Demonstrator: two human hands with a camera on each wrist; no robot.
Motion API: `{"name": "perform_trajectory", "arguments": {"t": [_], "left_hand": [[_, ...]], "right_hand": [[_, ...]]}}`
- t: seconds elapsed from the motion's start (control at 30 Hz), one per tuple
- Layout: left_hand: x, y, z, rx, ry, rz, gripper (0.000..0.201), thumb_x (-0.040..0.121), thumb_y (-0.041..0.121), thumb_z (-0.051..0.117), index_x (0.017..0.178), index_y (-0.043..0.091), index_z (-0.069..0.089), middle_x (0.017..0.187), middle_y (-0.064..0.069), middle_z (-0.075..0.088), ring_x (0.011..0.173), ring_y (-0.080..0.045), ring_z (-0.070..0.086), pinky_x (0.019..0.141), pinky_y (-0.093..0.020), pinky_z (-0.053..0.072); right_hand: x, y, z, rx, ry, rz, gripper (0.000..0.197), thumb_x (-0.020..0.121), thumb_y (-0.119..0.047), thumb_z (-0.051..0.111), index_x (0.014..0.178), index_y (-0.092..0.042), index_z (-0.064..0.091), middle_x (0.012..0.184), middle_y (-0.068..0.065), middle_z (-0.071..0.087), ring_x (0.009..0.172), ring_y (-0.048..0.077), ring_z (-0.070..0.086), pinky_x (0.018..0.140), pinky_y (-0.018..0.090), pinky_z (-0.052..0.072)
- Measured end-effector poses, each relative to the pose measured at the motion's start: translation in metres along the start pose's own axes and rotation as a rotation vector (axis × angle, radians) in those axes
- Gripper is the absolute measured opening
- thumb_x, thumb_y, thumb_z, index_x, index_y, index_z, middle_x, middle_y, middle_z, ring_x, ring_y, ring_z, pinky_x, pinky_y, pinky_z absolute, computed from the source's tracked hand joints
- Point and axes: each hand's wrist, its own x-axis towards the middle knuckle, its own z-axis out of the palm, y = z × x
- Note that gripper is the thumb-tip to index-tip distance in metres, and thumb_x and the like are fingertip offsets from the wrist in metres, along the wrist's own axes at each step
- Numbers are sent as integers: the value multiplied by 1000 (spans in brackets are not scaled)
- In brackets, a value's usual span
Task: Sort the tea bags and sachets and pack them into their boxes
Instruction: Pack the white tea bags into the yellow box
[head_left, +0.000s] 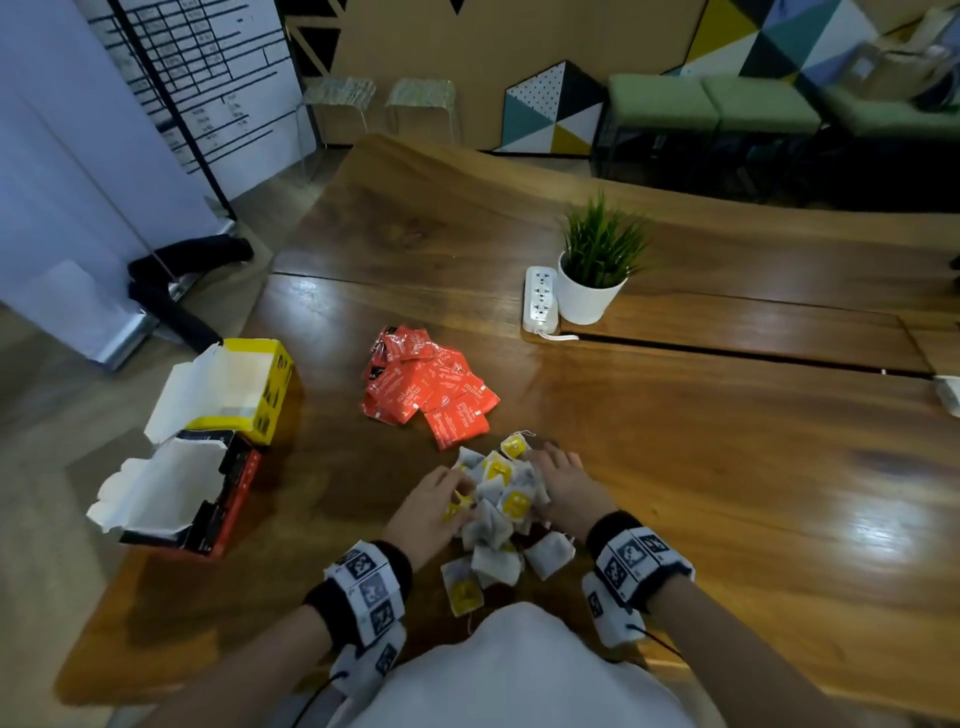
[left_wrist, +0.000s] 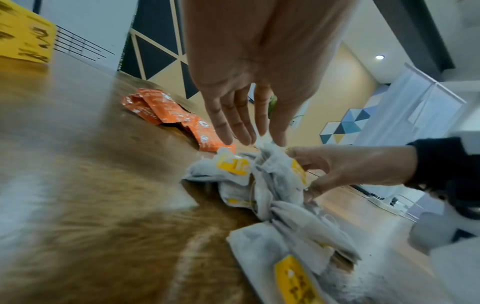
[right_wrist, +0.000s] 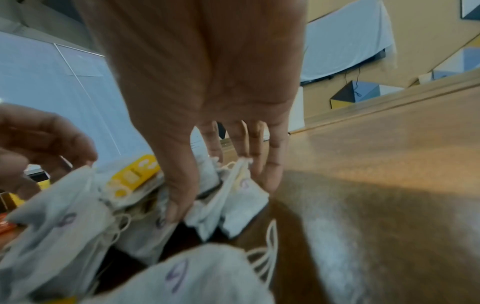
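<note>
Wooden table (head_left: 701, 426) carries a heap of white tea bags (head_left: 498, 499) at its near edge. Left hand (head_left: 428, 506) and right hand (head_left: 569, 486) flank the heap, straight fingers touching the bags from either side. Red sachets (head_left: 428, 387) lie just beyond; the yellow box (head_left: 244, 384) and red box (head_left: 192, 499) stand open at left.

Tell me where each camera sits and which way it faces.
Head: above, facing down at the table; both hands, the left hand and right hand, flank the tea bags.
Left wrist: along the left palm toward the red sachets.
Right wrist: along the right palm.
Shared: all three show the tea bags.
</note>
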Motion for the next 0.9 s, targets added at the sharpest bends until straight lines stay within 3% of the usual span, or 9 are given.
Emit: {"name": "perform_trajectory", "arguments": {"t": [0.13,0.3,0.4,0.47,0.53,0.63,0.73,0.8,0.9], "left_hand": [[9,14,9,98,-65,-82,26,90,25,53,113,15,48,114,-3,52,107,-18,51,89,-35,47],[14,22,11,142,-70,-164,24,91,22,50,113,15,43,108,-6,61,102,-25,59,82,-37,49],[13,18,1,20,-58,-219,26,89,20,55,113,16,48,104,-5,61,99,-22,60,84,-37,51],[12,11,-11,27,-32,-215,23,90,19,54,111,13,57,100,-4,58,99,-21,58,83,-30,49],[8,5,-24,10,11,-218,19,90,20,54,102,8,64,94,-4,55,96,-21,57,80,-26,43],[6,-5,-41,-200,29,-296,13,89,21,58,90,9,63,89,-5,62,89,-20,60,81,-29,48],[8,-9,-49,-504,30,-379,6,88,12,59,87,17,56,103,-13,63,98,-26,63,88,-43,53],[10,-4,-51,-676,53,-417,19,85,4,62,96,17,53,112,-17,60,105,-31,61,89,-47,52],[12,13,-55,-906,17,-343,48,85,-6,56,122,22,46,112,-16,57,102,-32,62,81,-38,57]], "right_hand": [[-7,2,-9,-23,72,-91,69,83,-9,62,141,-17,27,148,7,27,132,26,25,105,36,37],[-3,-10,-11,-3,62,-131,53,87,-16,60,135,-19,38,130,2,43,124,18,35,95,27,37],[2,-11,-11,6,70,-101,38,87,-17,58,123,-18,47,119,3,46,116,19,39,81,22,33],[4,-8,-12,38,68,-73,28,86,-18,59,113,-17,53,107,1,47,111,19,42,76,22,30],[4,-2,-14,145,83,-26,21,84,-18,61,105,-18,58,98,-5,46,104,19,48,76,27,37],[-1,7,-20,298,151,-30,20,80,-14,68,98,-21,63,92,-8,56,90,16,57,77,30,48],[-11,8,-32,506,216,2,20,78,-10,70,92,-23,67,88,1,66,79,15,59,73,31,50],[-19,7,-44,725,242,34,16,78,-10,71,84,-24,66,86,7,68,75,13,61,72,30,52],[-25,0,-62,1105,218,-7,11,82,-1,65,84,-11,61,84,11,64,67,10,64,60,22,55]]}}
